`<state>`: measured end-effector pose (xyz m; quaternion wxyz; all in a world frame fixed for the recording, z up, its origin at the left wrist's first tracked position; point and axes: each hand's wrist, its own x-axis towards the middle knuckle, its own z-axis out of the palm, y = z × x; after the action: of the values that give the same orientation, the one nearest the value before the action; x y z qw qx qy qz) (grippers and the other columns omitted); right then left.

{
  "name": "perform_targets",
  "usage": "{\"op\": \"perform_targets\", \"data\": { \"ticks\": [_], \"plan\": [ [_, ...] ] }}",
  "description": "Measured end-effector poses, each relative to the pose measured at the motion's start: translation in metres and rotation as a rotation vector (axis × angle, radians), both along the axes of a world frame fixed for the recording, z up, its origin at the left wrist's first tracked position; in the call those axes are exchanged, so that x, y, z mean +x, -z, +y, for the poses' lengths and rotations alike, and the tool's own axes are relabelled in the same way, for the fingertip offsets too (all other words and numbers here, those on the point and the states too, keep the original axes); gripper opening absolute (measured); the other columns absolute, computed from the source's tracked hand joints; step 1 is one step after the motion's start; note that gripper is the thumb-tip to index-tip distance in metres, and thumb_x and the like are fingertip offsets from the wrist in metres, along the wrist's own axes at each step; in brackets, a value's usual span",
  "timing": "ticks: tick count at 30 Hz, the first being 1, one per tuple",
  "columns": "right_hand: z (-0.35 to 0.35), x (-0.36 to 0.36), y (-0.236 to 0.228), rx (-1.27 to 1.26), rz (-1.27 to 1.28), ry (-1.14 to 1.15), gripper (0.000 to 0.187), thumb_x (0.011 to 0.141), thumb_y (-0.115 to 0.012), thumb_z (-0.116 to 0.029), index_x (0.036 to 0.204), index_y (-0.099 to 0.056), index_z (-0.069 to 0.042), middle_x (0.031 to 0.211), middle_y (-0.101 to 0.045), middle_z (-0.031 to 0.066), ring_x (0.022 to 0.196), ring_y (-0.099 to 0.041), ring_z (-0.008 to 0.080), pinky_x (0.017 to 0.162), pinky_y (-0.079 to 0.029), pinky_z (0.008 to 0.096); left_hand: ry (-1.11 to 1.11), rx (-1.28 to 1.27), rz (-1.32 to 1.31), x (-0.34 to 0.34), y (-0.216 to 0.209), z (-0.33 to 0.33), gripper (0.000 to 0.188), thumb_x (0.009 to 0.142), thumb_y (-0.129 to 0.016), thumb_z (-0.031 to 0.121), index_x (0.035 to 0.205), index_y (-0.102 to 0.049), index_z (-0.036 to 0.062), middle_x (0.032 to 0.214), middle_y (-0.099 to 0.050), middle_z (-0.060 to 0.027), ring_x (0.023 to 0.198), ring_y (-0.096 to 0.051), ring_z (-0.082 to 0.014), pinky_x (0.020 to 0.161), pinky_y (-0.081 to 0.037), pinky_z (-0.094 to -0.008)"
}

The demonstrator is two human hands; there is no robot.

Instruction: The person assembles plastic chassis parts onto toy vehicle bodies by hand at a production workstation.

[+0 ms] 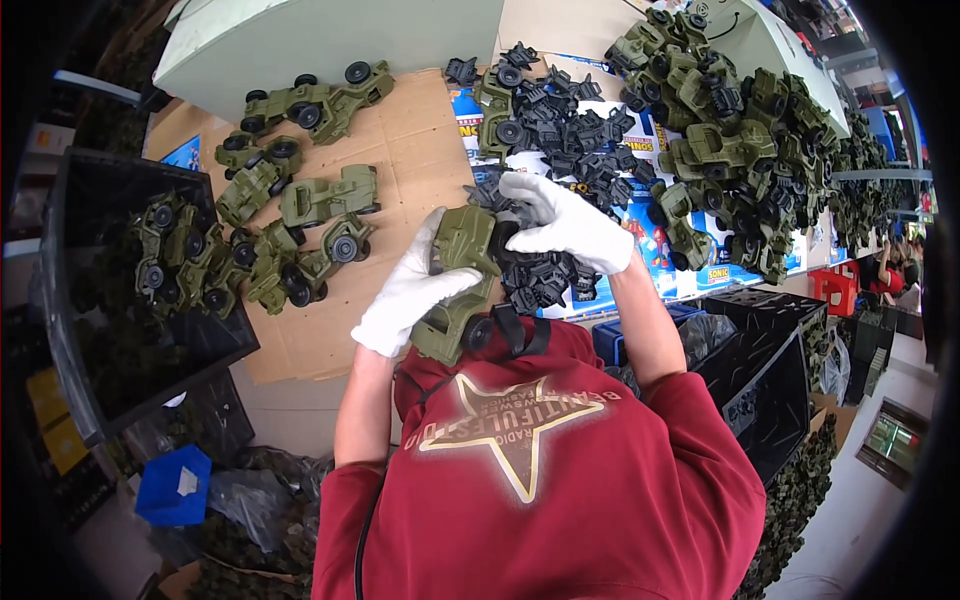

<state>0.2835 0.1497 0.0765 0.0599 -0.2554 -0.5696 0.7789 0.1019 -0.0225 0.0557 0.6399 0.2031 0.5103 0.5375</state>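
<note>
My left hand [412, 300], in a white glove, is closed around an olive-green toy jeep [462, 240] with black wheels, held tilted in front of my chest. On the jeep's right side, my white-gloved right hand [570, 222] curls its thumb and fingers around something dark by the black wheel [505, 236]. That dark piece blends with the heap behind it, so I cannot make out its shape. Just beyond my right hand lies a heap of small black plastic parts [580, 135]. Left of my left hand, several green toy jeeps [330, 195] rest on the cardboard.
A big pile of green toy jeeps [725, 150] covers the table's right side. At the left, a black crate [110, 390] holds more jeeps. Brown cardboard [410, 130] lines the table, below a pale box-like housing [330, 40]. A blue bin [172, 485] stands lower left.
</note>
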Motion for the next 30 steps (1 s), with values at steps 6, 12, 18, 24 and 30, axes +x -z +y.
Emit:
{"op": "perform_targets", "data": {
  "ticks": [6,12,18,24,30],
  "plan": [
    [0.009,0.004,-0.004,-0.070,0.125,0.145,0.057,0.086,-0.070,-0.003,0.139,-0.048,0.004,0.135,-0.053,0.0086,0.120,-0.054,0.0161,0.100,-0.045,0.0296,-0.076,0.062,0.028,0.000,-0.011,0.012,0.088,0.082,-0.074,0.000,0.153,-0.021,0.0026,0.118,-0.064,-0.0105,0.096,-0.065,-0.0137,0.082,-0.055,-0.0264],
    [0.014,-0.002,-0.002,0.109,0.038,0.249,0.061,0.088,-0.071,-0.016,0.140,-0.048,0.003,0.124,-0.062,0.0093,0.111,-0.060,0.0147,0.100,-0.044,0.0290,-0.064,0.103,0.129,0.000,-0.010,0.006,0.079,0.082,-0.073,-0.001,0.149,-0.031,0.0007,0.120,-0.062,-0.0097,0.100,-0.064,-0.0136,0.085,-0.054,-0.0268],
    [0.000,-0.008,0.015,0.148,0.150,-0.052,0.070,0.096,-0.061,-0.040,0.146,-0.039,0.004,0.143,-0.050,0.0139,0.136,-0.043,0.0238,0.115,-0.030,0.0356,0.011,0.086,-0.057,0.008,-0.026,0.005,0.077,0.082,-0.074,0.000,0.147,-0.033,-0.0004,0.123,-0.061,-0.0087,0.102,-0.063,-0.0131,0.086,-0.052,-0.0251],
    [-0.004,0.001,0.035,-0.210,0.214,0.100,0.059,0.100,-0.057,-0.027,0.144,-0.039,0.007,0.141,-0.052,0.0125,0.131,-0.046,0.0170,0.112,-0.034,0.0313,-0.025,0.070,-0.103,0.016,-0.029,0.001,0.076,0.083,-0.074,0.003,0.147,-0.033,0.0003,0.120,-0.062,-0.0079,0.098,-0.063,-0.0115,0.083,-0.053,-0.0246],
    [-0.007,0.002,0.036,-0.216,0.217,0.089,0.061,0.098,-0.060,-0.029,0.143,-0.041,0.007,0.137,-0.055,0.0100,0.126,-0.049,0.0138,0.110,-0.035,0.0295,-0.001,0.069,-0.085,0.014,-0.025,0.001,0.075,0.084,-0.074,0.004,0.147,-0.034,0.0008,0.119,-0.062,-0.0075,0.096,-0.063,-0.0108,0.081,-0.052,-0.0239]
  ]
}}
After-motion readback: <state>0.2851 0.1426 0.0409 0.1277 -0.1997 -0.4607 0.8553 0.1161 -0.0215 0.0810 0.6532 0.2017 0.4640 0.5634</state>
